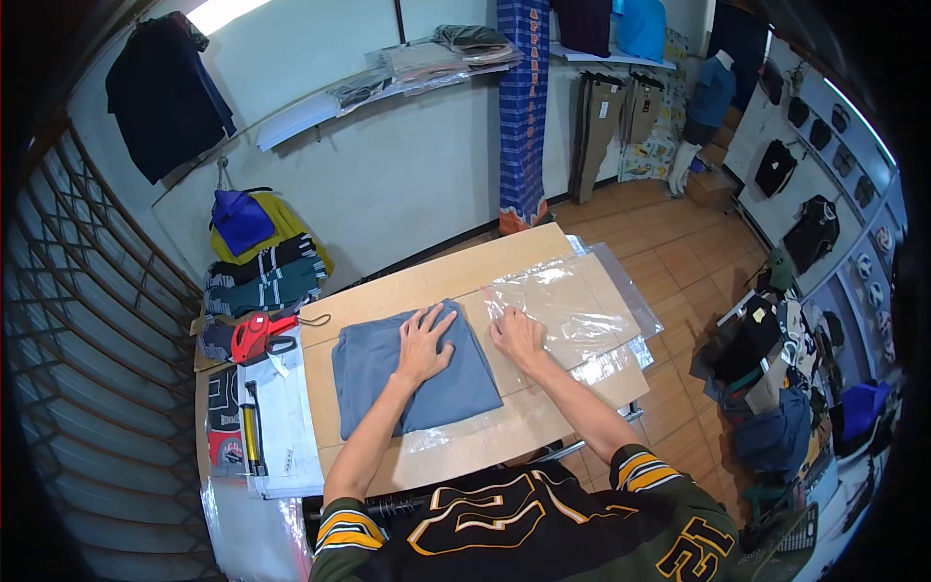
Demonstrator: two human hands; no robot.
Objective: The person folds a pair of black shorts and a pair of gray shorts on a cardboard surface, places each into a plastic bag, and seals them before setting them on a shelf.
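A folded blue-grey garment [456,373] lies on the cardboard-topped table. My left hand [423,344] rests flat on its upper part with the fingers spread. To the right of the garment a clear plastic bag [582,301] is laid out flat, shiny and wrinkled. At its left end is my right hand [519,335], with the fingers curled down on the film's edge. The fingertips of that hand are partly hidden, but they look closed on the plastic. More clear film shows under the garment's near edge.
Left on the table are a red tape dispenser [260,337], a yellow-and-black hand pump [252,427] and white plastic packaging [291,427]. Stacked clothes [267,257] stand behind them. A wall shelf [301,124] holds bagged garments. Piled clothes [776,388] lie at the right.
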